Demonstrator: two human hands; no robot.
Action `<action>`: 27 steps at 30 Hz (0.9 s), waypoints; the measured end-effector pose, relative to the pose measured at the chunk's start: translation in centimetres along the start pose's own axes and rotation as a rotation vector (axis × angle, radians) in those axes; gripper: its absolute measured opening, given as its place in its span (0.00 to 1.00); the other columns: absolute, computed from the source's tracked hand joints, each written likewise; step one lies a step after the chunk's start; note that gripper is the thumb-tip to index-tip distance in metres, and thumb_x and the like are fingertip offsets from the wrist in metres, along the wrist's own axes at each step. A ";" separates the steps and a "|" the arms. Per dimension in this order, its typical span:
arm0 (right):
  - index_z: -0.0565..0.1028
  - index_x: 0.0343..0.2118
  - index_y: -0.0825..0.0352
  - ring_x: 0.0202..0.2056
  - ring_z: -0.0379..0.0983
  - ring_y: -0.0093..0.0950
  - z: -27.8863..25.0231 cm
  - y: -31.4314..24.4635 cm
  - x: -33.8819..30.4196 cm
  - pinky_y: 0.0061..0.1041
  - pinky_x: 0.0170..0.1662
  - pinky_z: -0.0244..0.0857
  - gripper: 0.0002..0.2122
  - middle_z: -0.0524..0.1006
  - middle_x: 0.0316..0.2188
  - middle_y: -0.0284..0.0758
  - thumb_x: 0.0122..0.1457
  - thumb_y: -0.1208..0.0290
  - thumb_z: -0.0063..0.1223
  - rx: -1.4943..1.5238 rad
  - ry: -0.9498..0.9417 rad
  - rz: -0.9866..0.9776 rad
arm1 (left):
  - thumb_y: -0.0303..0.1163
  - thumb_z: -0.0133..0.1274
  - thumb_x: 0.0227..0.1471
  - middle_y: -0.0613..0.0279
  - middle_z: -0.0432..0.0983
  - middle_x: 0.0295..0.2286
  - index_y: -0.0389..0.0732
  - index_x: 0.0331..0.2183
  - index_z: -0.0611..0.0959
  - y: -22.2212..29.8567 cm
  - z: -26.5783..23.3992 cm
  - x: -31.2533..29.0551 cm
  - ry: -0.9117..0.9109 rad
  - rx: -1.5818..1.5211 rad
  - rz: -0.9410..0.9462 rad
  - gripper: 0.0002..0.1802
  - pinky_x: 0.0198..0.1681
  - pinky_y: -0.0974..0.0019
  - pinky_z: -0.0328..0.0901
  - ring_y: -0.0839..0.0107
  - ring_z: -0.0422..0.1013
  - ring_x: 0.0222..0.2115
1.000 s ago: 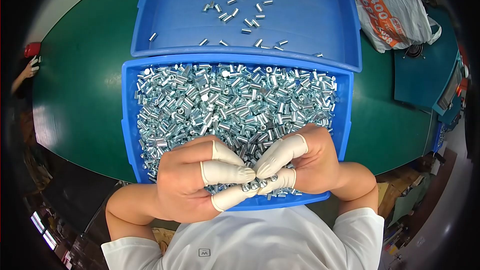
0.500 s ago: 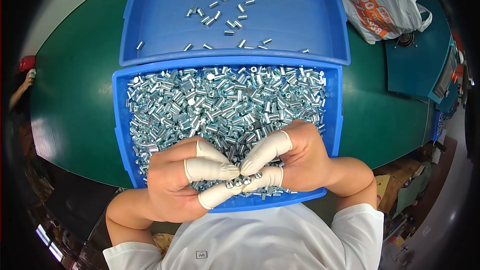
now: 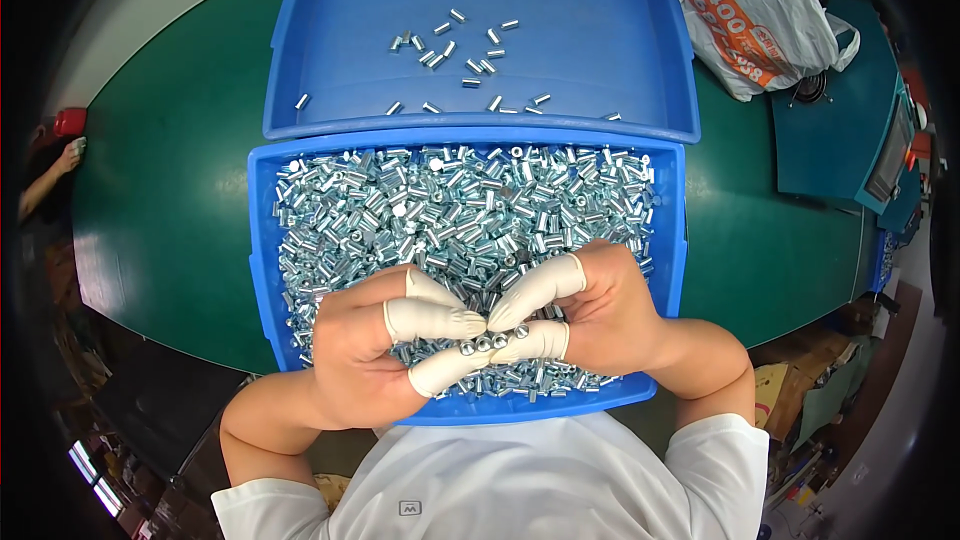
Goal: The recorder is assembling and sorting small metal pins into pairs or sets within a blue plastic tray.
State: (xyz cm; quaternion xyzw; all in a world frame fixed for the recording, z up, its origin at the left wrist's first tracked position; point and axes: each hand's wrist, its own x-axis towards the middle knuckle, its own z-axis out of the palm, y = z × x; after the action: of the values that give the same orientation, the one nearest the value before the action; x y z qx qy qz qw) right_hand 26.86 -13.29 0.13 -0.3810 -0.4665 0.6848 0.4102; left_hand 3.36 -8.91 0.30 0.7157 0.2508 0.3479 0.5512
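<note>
My left hand point(image 3: 375, 345) and my right hand point(image 3: 600, 305) meet over the near part of a blue bin point(image 3: 262, 270), both wearing white finger cots on thumbs and fingers. Between the thumbs and forefingers they pinch a short row of small silvery metal sleeves point(image 3: 484, 344), set side by side with their round ends turned toward me. The fingertips of the two hands touch at the row. Below them the bin is filled with loose sleeves point(image 3: 440, 205) of the same kind; some show a flat rimmed head, others a hole.
A second blue bin point(image 3: 375, 0) adjoins the far side, with scattered sleeves on its floor. Both stand on a green table point(image 3: 165, 210). A white plastic bag point(image 3: 760, 25) lies at the far right, near a dark teal panel point(image 3: 835, 130). Another person's hand point(image 3: 68, 156) shows at far left.
The bins and table have shifted slightly right and down in the picture. Both hands keep their pinch on the row of sleeves, with little change in the fingers.
</note>
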 end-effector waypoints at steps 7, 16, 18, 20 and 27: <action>0.82 0.37 0.74 0.37 0.82 0.26 0.4 -0.2 0.0 0.25 0.42 0.77 0.09 0.84 0.34 0.41 0.52 0.85 0.69 0.019 0.049 0.049 | 0.18 0.69 0.44 0.54 0.81 0.30 0.36 0.37 0.85 0.0 0.1 -0.2 0.017 -0.038 -0.048 0.15 0.31 0.70 0.69 0.72 0.76 0.27; 0.81 0.41 0.74 0.37 0.82 0.25 0.5 -0.1 0.4 0.23 0.42 0.77 0.10 0.84 0.35 0.40 0.54 0.84 0.66 0.090 0.041 0.079 | 0.17 0.66 0.46 0.59 0.81 0.32 0.35 0.38 0.84 -0.7 0.3 -0.7 0.054 -0.169 -0.188 0.14 0.33 0.71 0.67 0.76 0.74 0.30; 0.81 0.41 0.74 0.37 0.82 0.25 0.5 0.1 0.5 0.23 0.41 0.77 0.10 0.84 0.35 0.40 0.55 0.85 0.65 0.088 0.046 0.056 | 0.16 0.66 0.47 0.59 0.81 0.33 0.35 0.38 0.84 -0.8 0.3 -0.7 0.055 -0.170 -0.192 0.14 0.33 0.72 0.66 0.77 0.74 0.30; 0.81 0.41 0.74 0.36 0.82 0.25 0.4 0.2 0.6 0.22 0.40 0.76 0.10 0.84 0.34 0.40 0.56 0.85 0.64 0.080 0.065 0.073 | 0.16 0.65 0.48 0.58 0.82 0.34 0.35 0.39 0.84 -0.7 0.3 -0.6 0.062 -0.159 -0.239 0.13 0.34 0.72 0.67 0.77 0.74 0.31; 0.80 0.43 0.74 0.35 0.82 0.25 0.1 0.4 1.3 0.22 0.39 0.77 0.10 0.84 0.34 0.40 0.58 0.85 0.61 0.069 0.097 0.082 | 0.15 0.63 0.50 0.57 0.83 0.35 0.32 0.40 0.83 -1.3 0.5 -0.1 0.112 -0.258 -0.343 0.12 0.40 0.71 0.72 0.75 0.78 0.34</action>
State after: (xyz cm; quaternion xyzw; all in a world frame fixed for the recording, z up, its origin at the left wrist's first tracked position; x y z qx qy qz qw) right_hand 26.16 -12.25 -0.43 -0.4180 -0.4065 0.6974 0.4168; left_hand 3.74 -8.95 -1.07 0.5659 0.3523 0.3175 0.6744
